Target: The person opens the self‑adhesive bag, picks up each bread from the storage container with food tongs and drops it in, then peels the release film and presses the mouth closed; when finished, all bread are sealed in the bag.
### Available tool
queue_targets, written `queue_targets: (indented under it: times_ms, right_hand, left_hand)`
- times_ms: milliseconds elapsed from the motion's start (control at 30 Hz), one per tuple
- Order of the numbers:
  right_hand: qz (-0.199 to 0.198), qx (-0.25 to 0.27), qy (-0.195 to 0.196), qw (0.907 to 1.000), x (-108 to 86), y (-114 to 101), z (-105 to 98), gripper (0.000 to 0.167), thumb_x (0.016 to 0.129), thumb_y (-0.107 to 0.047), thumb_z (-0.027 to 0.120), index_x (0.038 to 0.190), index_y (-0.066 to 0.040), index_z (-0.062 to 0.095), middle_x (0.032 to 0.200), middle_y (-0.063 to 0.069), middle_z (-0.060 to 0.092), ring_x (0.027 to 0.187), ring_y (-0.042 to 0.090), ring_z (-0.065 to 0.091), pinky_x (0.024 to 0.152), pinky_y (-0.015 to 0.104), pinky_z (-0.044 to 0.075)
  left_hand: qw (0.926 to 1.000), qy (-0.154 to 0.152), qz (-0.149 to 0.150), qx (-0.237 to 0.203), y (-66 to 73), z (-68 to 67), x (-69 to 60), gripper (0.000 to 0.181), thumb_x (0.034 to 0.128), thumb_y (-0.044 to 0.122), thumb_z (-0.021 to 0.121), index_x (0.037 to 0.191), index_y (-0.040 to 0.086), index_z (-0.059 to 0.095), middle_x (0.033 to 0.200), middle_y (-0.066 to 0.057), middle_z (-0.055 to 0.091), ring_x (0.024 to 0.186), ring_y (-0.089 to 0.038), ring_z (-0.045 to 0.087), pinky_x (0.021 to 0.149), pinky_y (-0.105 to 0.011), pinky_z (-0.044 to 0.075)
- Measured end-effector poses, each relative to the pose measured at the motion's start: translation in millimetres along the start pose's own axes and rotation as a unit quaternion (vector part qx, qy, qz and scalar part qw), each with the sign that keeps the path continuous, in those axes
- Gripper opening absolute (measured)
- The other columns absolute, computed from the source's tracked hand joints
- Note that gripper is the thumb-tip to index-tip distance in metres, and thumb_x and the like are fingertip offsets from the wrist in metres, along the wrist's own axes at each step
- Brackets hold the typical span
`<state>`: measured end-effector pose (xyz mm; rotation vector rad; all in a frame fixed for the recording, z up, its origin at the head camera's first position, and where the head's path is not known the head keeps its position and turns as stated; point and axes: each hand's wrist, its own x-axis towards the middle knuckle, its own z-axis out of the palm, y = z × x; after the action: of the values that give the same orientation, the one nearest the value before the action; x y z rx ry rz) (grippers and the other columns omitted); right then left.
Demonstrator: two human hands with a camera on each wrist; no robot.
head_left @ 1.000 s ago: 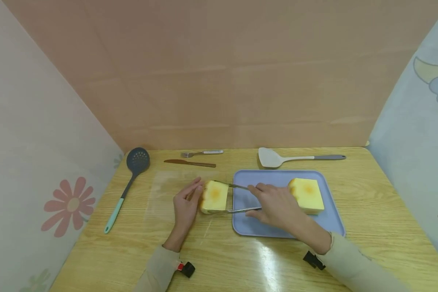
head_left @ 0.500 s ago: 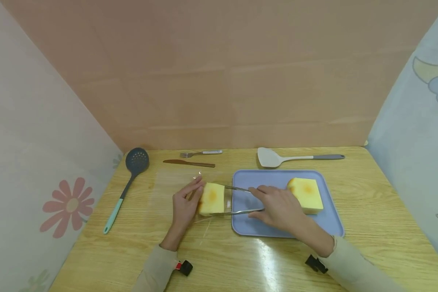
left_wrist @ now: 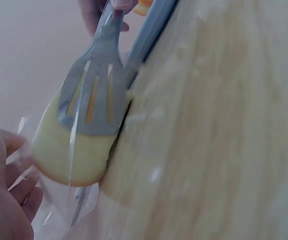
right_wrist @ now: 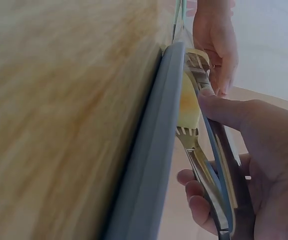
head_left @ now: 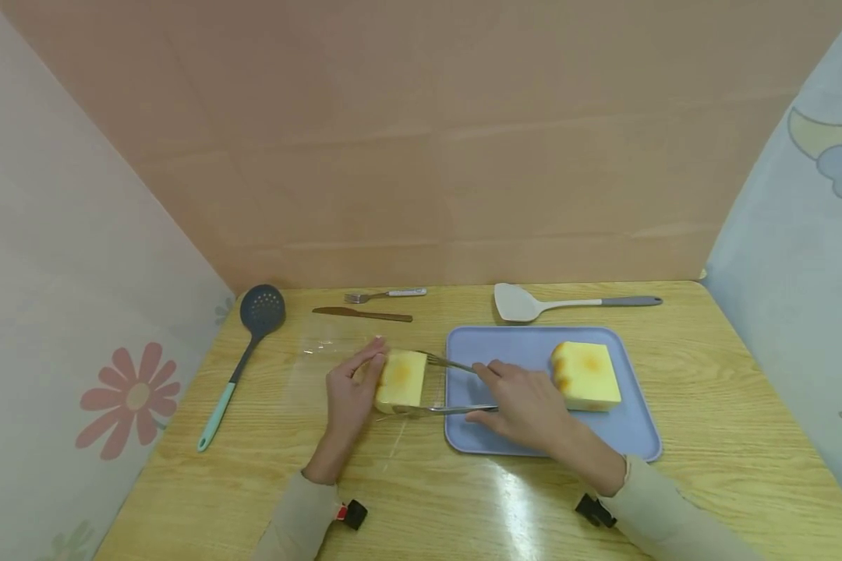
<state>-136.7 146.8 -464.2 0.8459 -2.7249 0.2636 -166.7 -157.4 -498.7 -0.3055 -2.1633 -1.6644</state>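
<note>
My right hand (head_left: 526,401) grips metal food tongs (head_left: 456,409) with a slotted head and a forked head. Between the tongs' heads is a thick slice of bread (head_left: 403,378), pale yellow with a browned edge. A clear plastic bag (left_wrist: 86,200) lies around the slice, its film crossing in front of the tongs in the left wrist view. My left hand (head_left: 347,397) is at the slice's left end, holding the bag's film with thumb and fingers. The right wrist view shows the forked head (right_wrist: 188,135) against the bread.
A blue tray (head_left: 491,440) holds another bread slice (head_left: 588,374). Along the back lie a fork (head_left: 386,295), a brown knife (head_left: 362,314) and a white spatula (head_left: 519,304) with a grey handle. A dark skimmer (head_left: 263,312) with a mint handle lies at the left.
The bread slice and the tongs have shifted a little to the left, further into the bag. The left hand has drifted slightly left, and the film's glints have moved.
</note>
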Motion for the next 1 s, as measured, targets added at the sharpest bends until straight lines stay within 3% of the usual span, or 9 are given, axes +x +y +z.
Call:
queue_targets:
  times_ms: [100, 167, 300, 400, 633, 833, 1000]
  right_hand:
    - [0.004, 0.003, -0.002, 1.0000, -0.7, 0, 1, 0.077, 0.082, -0.061, 0.094, 0.132, -0.006, 0.076, 0.103, 0.003, 0.076, 0.074, 0.019, 0.069, 0.046, 0.027, 0.045]
    - [0.002, 0.006, 0.002, 1.0000, -1.0, 0, 1, 0.076, 0.081, -0.061, 0.095, 0.133, -0.007, 0.077, 0.103, 0.003, 0.076, 0.074, 0.019, 0.070, 0.046, 0.026, 0.044]
    - [-0.009, 0.011, 0.021, 0.9997, -1.9, 2, 0, 0.075, 0.080, -0.058, 0.097, 0.133, -0.009, 0.078, 0.104, 0.002, 0.078, 0.073, 0.018, 0.070, 0.047, 0.025, 0.043]
    - [-0.017, 0.012, 0.036, 0.9991, -2.0, 4, 0, 0.075, 0.079, -0.057, 0.097, 0.133, -0.009, 0.078, 0.105, 0.002, 0.079, 0.074, 0.017, 0.071, 0.049, 0.024, 0.045]
    - [-0.016, 0.014, 0.044, 0.9988, -2.1, 5, 0, 0.075, 0.078, -0.057, 0.098, 0.133, -0.009, 0.078, 0.105, 0.002, 0.079, 0.075, 0.017, 0.072, 0.049, 0.023, 0.045]
    - [-0.015, 0.022, 0.043, 0.9987, -2.8, 6, 0, 0.074, 0.079, -0.057, 0.098, 0.133, -0.010, 0.078, 0.105, 0.002, 0.079, 0.074, 0.017, 0.072, 0.048, 0.022, 0.043]
    - [-0.017, 0.024, 0.052, 0.9982, 0.2, 6, -1, 0.076, 0.081, -0.058, 0.095, 0.136, -0.009, 0.078, 0.108, 0.002, 0.080, 0.076, 0.018, 0.072, 0.049, 0.023, 0.045]
  left_hand:
    - [0.9984, -0.039, 0.014, 0.039, -1.2, -8.3, 3.4, 0.017, 0.1063, 0.008, 0.075, 0.117, -0.004, 0.082, 0.138, -0.019, 0.075, 0.136, -0.043, 0.068, 0.119, -0.046, 0.051]
    - [0.9945, -0.082, 0.022, 0.062, -1.8, -14.6, 5.5, 0.019, 0.1062, 0.008, 0.076, 0.122, -0.002, 0.081, 0.144, -0.018, 0.072, 0.140, -0.041, 0.065, 0.120, -0.051, 0.049]
    - [0.9763, -0.170, 0.052, 0.123, -3.2, -24.1, 8.9, 0.030, 0.1051, 0.011, 0.078, 0.134, 0.002, 0.078, 0.154, -0.013, 0.066, 0.151, -0.036, 0.056, 0.126, -0.055, 0.042]
    - [0.9663, -0.197, 0.076, 0.147, -4.6, -25.6, 9.8, 0.034, 0.1036, 0.012, 0.080, 0.137, 0.003, 0.077, 0.156, -0.013, 0.064, 0.153, -0.036, 0.053, 0.128, -0.058, 0.040]
    - [0.9710, -0.160, 0.098, 0.148, -11.6, -15.0, 6.3, 0.035, 0.0990, 0.011, 0.085, 0.132, -0.001, 0.078, 0.149, -0.016, 0.067, 0.144, -0.040, 0.061, 0.119, -0.053, 0.048]
    - [0.9741, -0.122, 0.127, 0.142, -11.8, -7.2, 4.2, 0.022, 0.0933, 0.004, 0.088, 0.113, -0.002, 0.084, 0.135, -0.019, 0.073, 0.132, -0.042, 0.069, 0.111, -0.049, 0.055]
    - [0.9884, -0.055, 0.121, 0.072, -6.1, -3.0, 1.2, 0.008, 0.0947, -0.003, 0.085, 0.103, -0.003, 0.084, 0.126, -0.018, 0.079, 0.128, -0.044, 0.072, 0.113, -0.033, 0.054]
